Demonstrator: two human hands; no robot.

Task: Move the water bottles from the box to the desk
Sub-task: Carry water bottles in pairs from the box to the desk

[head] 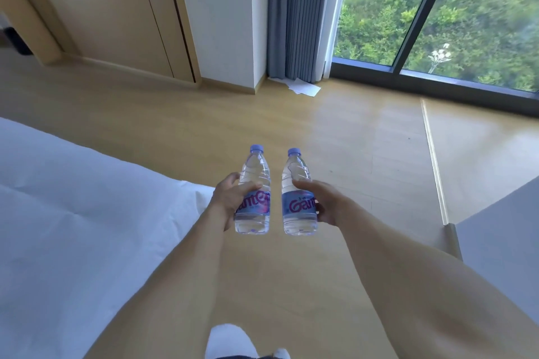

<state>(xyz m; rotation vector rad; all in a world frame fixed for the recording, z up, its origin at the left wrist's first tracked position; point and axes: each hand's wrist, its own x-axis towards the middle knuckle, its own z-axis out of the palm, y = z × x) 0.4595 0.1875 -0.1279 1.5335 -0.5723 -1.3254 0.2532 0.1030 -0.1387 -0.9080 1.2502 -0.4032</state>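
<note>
I hold two clear water bottles upright over the wooden floor, both with pale blue caps and blue labels with pink lettering. My left hand (230,198) grips the left bottle (253,172) around its label. My right hand (320,201) grips the right bottle (297,213) at the label, thumb across the front. The two bottles stand side by side a small gap apart, at mid-frame. No box is in view.
A white bed (73,213) fills the left side. A pale grey surface with a wooden edge (501,227) sits at the right. Wooden cabinets (116,23), a white wall column, a grey curtain (297,14) and a big window (437,9) stand ahead. Papers (303,87) lie on the floor.
</note>
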